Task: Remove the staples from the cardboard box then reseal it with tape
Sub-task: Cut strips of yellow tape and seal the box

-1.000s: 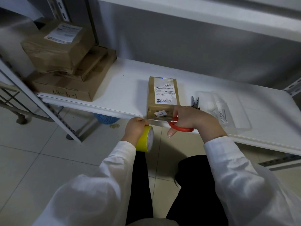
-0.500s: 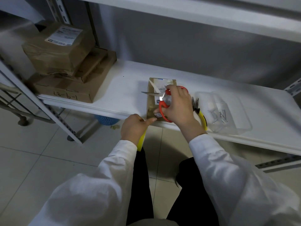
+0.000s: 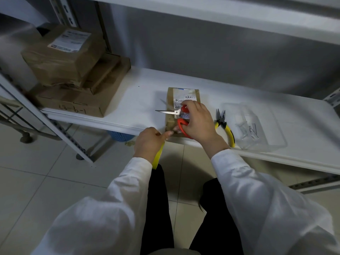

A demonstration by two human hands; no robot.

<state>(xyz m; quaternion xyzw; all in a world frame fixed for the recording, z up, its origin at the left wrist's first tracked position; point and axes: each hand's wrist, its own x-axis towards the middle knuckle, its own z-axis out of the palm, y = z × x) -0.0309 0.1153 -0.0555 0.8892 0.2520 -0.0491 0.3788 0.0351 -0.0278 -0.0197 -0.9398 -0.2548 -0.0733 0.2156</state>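
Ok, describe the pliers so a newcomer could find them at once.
Start at the white shelf in front of the person and find the clear plastic tray of loose metal pieces at its right. The pliers lie just left of it, beside the right hand. Yellow handles and dark jaws set them apart from the red-handled scissors.

Storeroom or small warehouse, most likely a parcel-handling back room. White metal shelving (image 3: 211,85) with slotted uprights (image 3: 68,11), another board above. Stacked brown cartons (image 3: 73,70) at the left end, the top one bearing a printed shipping label (image 3: 70,39), the bottom one hand-marked in pen. Pale tiled floor (image 3: 36,184). Plain grey wall behind. A blue basket (image 3: 117,136) under the shelf, only partly visible. Dim, flat light.
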